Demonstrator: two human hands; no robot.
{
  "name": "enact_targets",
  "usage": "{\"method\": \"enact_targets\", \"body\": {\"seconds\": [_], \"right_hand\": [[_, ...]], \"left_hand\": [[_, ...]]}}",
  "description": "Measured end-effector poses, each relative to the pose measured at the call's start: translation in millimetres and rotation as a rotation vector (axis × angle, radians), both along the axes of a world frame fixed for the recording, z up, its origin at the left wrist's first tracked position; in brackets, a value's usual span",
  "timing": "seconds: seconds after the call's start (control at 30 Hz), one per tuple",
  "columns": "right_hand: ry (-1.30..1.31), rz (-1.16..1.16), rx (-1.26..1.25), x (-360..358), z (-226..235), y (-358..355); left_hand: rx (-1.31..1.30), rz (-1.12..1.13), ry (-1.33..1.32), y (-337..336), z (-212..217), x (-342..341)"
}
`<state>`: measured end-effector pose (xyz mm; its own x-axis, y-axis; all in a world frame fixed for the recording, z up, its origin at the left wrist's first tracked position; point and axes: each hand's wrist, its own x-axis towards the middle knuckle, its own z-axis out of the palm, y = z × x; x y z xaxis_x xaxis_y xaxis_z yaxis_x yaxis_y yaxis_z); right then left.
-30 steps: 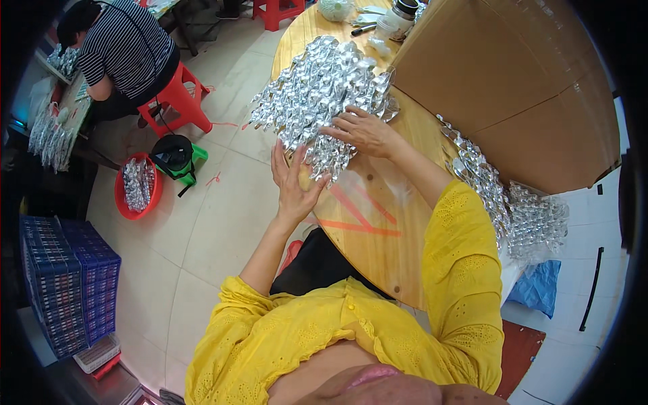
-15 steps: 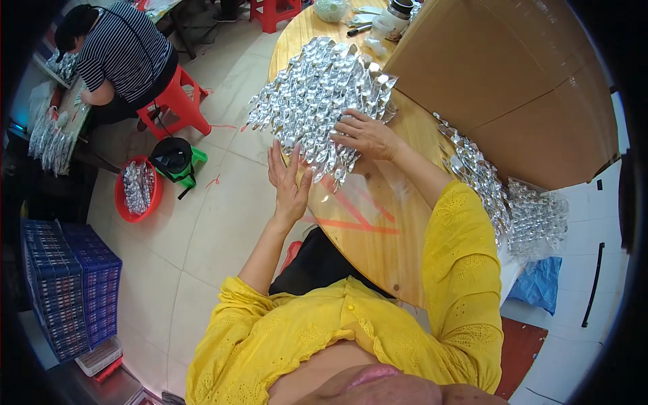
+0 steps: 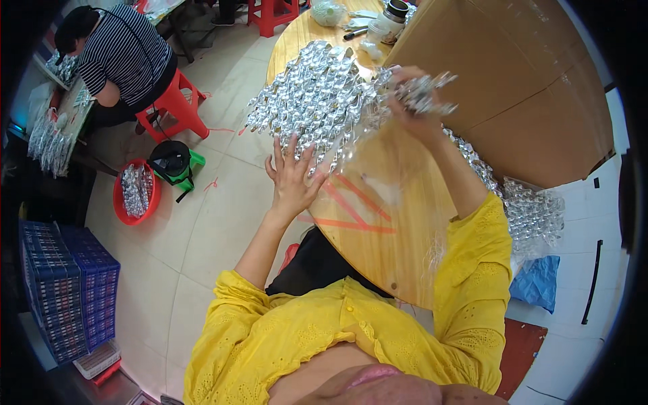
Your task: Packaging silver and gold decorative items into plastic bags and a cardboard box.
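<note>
A broad pile of shiny silver twisted strips (image 3: 307, 94) covers the far left part of the wooden table (image 3: 378, 250). With fingers spread, my left hand (image 3: 295, 181) rests at the pile's near edge, touching it. My right hand (image 3: 413, 111), smeared by motion, is closed round a bunch of silver twisted strips (image 3: 430, 93) to the right of the pile. Clear, thin plastic trails between that hand and the pile; whether it belongs to the bunch I cannot tell. Red tape lines (image 3: 364, 223) run along the table's near left part.
A large cardboard box (image 3: 513, 88) stands along the table's right side, with more silver strips (image 3: 536, 212) beside it. Jars (image 3: 388, 25) and a black pen (image 3: 356, 32) are at the far end. Left are a red basin (image 3: 156, 196), blue crates (image 3: 71, 283) and a seated person (image 3: 128, 54).
My right hand has moved off the pile, up and to the right, with a bunch of strips in it. My left hand has shifted slightly right along the pile's edge.
</note>
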<state>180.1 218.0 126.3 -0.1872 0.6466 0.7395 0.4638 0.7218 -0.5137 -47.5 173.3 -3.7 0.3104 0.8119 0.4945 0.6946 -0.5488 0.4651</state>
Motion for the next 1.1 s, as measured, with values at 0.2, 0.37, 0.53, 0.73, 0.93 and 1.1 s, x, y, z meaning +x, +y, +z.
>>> {"method": "enact_targets", "body": {"seconds": [0.2, 0.37, 0.53, 0.73, 0.93, 1.1], "right_hand": [[0.597, 0.050, -0.211, 47, 42, 2], [0.701, 0.112, -0.442, 84, 57, -21], [0.518, 0.056, -0.574, 84, 44, -52], [0.544, -0.038, -0.563, 52, 7, -90], [0.567, -0.029, -0.540, 32, -14, -108], [0.670, -0.154, -0.565, 29, -35, -124]], "left_hand": [[0.021, 0.027, -0.097, 1, 2, 2], [0.030, -0.094, -0.259, -3, 31, 8], [-0.159, -0.396, -0.396, -2, 64, 34], [-0.429, -0.698, -0.512, -5, 93, 97], [-0.371, -0.842, -0.514, -9, 76, 142], [-0.574, -0.830, -0.500, -10, 81, 147]]}}
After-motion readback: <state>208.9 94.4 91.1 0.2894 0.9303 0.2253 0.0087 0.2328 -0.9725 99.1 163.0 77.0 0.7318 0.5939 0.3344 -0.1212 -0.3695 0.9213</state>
